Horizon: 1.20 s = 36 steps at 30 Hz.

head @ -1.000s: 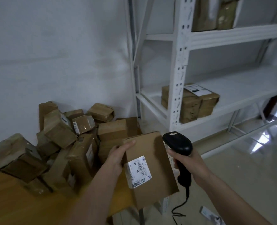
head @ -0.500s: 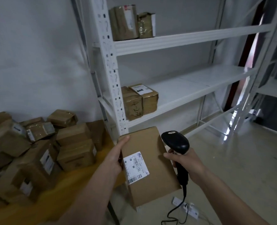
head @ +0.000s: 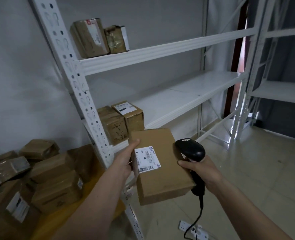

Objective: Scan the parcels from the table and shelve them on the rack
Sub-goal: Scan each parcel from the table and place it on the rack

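The flat brown cardboard parcel (head: 162,167) with a white barcode label, pinched in the left hand (head: 124,163), has swung from above the parcel-strewn wooden table (head: 77,212) toward the white metal rack (head: 160,52).

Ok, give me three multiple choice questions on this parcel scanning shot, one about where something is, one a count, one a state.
1. Where is the label on the held parcel?
A. Top face
B. Hidden underneath
C. Missing

2. How many parcels stand on the upper shelf?
A. None
B. Two
C. Five

3. What is the right hand doing?
A. Hanging idle
B. Resting on the rack
C. Gripping the scanner

Answers: 1 A, the white label faces the camera; 2 B, a pair sits at its left end; 3 C, fingers wrap its handle.
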Each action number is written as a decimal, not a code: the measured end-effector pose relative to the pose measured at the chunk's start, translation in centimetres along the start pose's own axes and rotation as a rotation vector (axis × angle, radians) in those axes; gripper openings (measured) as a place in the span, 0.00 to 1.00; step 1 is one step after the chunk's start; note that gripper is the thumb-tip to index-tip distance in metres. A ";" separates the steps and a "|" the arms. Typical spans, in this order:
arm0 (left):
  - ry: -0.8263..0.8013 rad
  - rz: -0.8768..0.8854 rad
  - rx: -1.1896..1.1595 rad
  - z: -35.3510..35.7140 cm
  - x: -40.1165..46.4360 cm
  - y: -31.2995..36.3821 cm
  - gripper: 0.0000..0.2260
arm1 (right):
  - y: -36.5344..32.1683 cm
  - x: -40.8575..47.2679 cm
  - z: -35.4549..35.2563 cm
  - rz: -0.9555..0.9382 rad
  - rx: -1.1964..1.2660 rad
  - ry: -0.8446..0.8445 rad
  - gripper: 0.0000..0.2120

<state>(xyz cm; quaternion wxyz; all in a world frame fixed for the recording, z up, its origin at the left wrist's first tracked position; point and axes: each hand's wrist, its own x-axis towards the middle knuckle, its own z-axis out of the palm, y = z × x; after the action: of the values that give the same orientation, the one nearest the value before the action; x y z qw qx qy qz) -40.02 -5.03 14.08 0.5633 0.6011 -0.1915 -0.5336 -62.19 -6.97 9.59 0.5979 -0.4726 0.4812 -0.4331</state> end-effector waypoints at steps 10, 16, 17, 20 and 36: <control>-0.344 0.033 0.588 6.2 7.8 7.0 0.55 | -4.7 10.4 -1.2 -0.055 0.026 0.118 0.18; -0.229 0.219 0.474 9.1 11.8 10.5 0.47 | -7.2 16.0 -0.2 -0.101 0.026 0.102 0.12; -0.188 0.244 0.472 9.6 12.3 11.0 0.45 | -7.5 16.8 -0.1 -0.118 0.026 0.100 0.13; -0.081 0.303 0.472 10.9 13.8 12.6 0.38 | -8.6 18.9 0.3 -0.153 -0.005 0.092 0.15; 0.460 0.379 0.612 14.8 21.3 18.1 0.38 | -11.9 30.4 3.5 -0.091 -0.058 -0.280 0.14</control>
<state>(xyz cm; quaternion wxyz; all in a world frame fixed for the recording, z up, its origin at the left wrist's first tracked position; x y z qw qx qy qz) -38.38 -35.03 23.98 0.4751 0.7981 -0.3173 -0.1914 -54.59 -38.13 16.55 0.6250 -0.5669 0.3835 -0.3754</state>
